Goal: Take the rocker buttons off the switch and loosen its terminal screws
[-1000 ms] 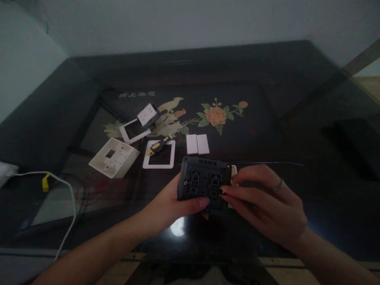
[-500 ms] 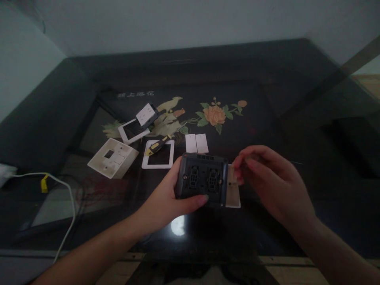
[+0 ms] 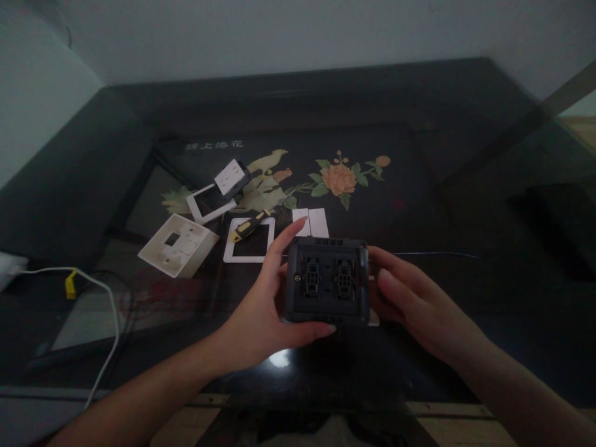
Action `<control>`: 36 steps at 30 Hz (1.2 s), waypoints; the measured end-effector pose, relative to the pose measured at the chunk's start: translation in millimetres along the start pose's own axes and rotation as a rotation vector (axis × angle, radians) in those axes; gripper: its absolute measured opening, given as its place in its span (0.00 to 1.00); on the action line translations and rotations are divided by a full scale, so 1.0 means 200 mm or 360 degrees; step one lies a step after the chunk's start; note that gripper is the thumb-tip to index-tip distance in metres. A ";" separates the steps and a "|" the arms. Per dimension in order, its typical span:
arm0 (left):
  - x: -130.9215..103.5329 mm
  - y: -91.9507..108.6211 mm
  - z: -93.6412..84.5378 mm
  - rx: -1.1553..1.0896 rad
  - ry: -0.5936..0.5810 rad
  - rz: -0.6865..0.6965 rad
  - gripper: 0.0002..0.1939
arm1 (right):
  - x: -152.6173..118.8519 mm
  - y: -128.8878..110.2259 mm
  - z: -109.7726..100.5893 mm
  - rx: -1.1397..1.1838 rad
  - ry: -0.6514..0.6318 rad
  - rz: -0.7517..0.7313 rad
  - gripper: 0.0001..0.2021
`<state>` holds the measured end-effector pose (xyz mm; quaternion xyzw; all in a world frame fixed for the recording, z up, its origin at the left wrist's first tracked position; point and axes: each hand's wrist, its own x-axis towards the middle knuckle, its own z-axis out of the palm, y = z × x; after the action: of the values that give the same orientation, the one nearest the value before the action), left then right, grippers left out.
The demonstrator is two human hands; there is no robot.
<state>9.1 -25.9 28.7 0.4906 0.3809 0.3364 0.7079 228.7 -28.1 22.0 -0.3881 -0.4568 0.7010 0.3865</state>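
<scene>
Here I hold the dark grey square switch module (image 3: 328, 280) up off the black glass-topped counter (image 3: 419, 186), its back with two rocker mechanisms tilted toward me so I can see them. My left hand (image 3: 265, 310) clamps its left edge, thumb under the bottom and forefinger stretched along the top. My right hand (image 3: 414, 304) cups the right edge, fingers (image 3: 393, 288) curled against it. Beyond my left fingers lie a white square frame (image 3: 249, 241) and a yellow-handled screwdriver (image 3: 246, 227).
</scene>
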 end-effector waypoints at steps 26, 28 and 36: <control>0.01 -0.09 0.01 0.0631 0.0068 0.0492 0.40 | -0.05 0.04 0.07 0.0466 0.0105 0.0299 0.18; 0.01 -0.08 0.01 0.0606 0.0059 0.0471 0.41 | -0.05 0.04 0.07 0.0518 0.0104 0.0288 0.19; 0.00 -0.07 0.00 0.0502 -0.0049 0.0468 0.41 | -0.05 0.03 0.05 0.0561 -0.0115 0.0331 0.16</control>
<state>10.5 -28.8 15.8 0.6506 0.3423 0.3647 0.5715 222.2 -43.0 21.2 -0.3342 -0.2982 0.8196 0.3572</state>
